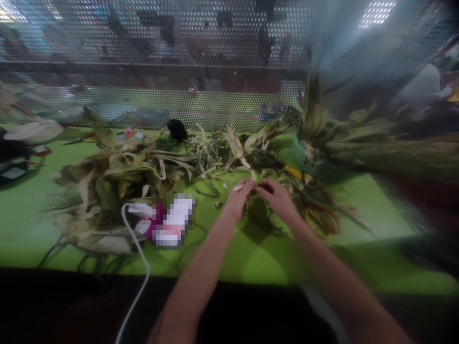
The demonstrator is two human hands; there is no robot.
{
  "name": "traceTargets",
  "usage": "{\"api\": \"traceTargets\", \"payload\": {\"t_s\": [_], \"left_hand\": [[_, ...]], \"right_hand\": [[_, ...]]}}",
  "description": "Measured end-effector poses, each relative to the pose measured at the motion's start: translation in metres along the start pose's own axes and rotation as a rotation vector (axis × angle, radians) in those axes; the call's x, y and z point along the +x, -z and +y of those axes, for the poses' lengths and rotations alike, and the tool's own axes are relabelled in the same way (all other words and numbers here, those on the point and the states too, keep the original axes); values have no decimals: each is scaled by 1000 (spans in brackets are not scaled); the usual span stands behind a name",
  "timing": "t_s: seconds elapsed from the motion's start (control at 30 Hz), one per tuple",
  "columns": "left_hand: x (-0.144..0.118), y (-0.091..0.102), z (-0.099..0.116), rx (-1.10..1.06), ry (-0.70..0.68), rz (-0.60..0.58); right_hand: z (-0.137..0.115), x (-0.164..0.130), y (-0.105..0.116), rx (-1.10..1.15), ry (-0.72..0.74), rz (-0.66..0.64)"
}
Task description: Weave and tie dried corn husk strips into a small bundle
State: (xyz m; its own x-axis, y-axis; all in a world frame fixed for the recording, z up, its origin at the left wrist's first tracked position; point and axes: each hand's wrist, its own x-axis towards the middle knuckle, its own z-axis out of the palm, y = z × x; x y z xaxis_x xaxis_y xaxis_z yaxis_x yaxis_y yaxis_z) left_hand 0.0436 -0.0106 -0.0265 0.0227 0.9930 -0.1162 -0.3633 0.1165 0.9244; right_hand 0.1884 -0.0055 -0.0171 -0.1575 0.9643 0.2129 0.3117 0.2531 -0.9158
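Note:
My left hand (239, 197) is closed in a pinch on a pale strip of dried husk (253, 176), which sticks up past the fingertips. Close beside it, my right hand (275, 193) has thumb and fingers pinched together at the left fingertips. Whatever is between the right fingers is too small to make out. A dark green leaf (263, 215) lies on the green table (229, 258) beneath the hands. Just beyond them spreads a pile of dried husks (236, 145) and pale stringy fibres (204, 148).
Left of my hands lie a big heap of dried husks (107, 186), a blurred-out phone (175, 220) and a white cable (143, 258). Orange-handled scissors (324, 217) rest at right, near a green basket (315, 165) of long leaves. A perforated metal panel (229, 105) stands behind.

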Motion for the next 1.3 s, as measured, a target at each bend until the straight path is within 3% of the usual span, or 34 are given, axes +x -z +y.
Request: {"api": "traceTargets", "payload": {"t_s": [0.4,0.63,0.77,0.9,1.1,1.2,1.3], "left_hand": [[6,2,-2,-7,94,116],[-2,-2,2,166,46,-52],[-3,-5,1,278,-34,-149],[-1,-3,-6,341,-98,-172],[-3,-3,-12,375,-23,-224],[-3,-3,-11,385,-8,-258],[-2,0,-12,441,7,-251]], "right_hand": [[14,11,11,-63,-43,121],[13,14,12,291,-184,-81],[10,13,10,300,-160,4],[8,13,10,258,-137,57],[15,17,13,219,-158,223],[18,18,16,197,-160,246],[14,17,23,40,-26,226]]}}
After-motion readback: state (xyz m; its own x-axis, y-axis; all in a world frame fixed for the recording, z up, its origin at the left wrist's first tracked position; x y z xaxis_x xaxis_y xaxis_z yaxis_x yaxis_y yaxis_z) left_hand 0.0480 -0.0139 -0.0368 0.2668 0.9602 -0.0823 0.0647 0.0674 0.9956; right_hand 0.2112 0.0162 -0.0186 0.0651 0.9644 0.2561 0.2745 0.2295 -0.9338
